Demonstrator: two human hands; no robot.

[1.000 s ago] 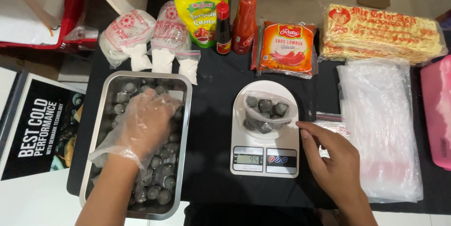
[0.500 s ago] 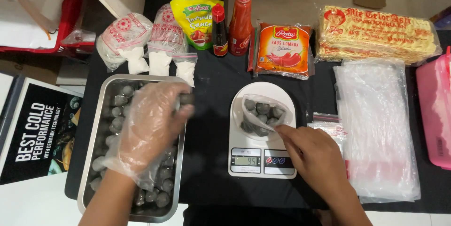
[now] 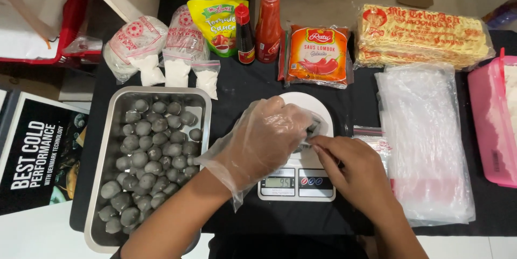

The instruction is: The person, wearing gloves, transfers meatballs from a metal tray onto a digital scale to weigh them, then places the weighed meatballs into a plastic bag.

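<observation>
Gloved left hand (image 3: 266,138) over bag (image 3: 314,127) on upright scale (image 3: 297,181), grip unclear, bare right hand (image 3: 353,170) pinching bag

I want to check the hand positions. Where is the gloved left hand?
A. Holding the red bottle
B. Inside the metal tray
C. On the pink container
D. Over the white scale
D: the left hand in its clear glove is over the scale, away from the metal tray.

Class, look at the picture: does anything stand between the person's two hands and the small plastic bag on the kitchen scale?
Nothing visible does. The gloved left hand and bare right hand are both already at the plastic bag on the scale; the tray lies off to the side.
</observation>
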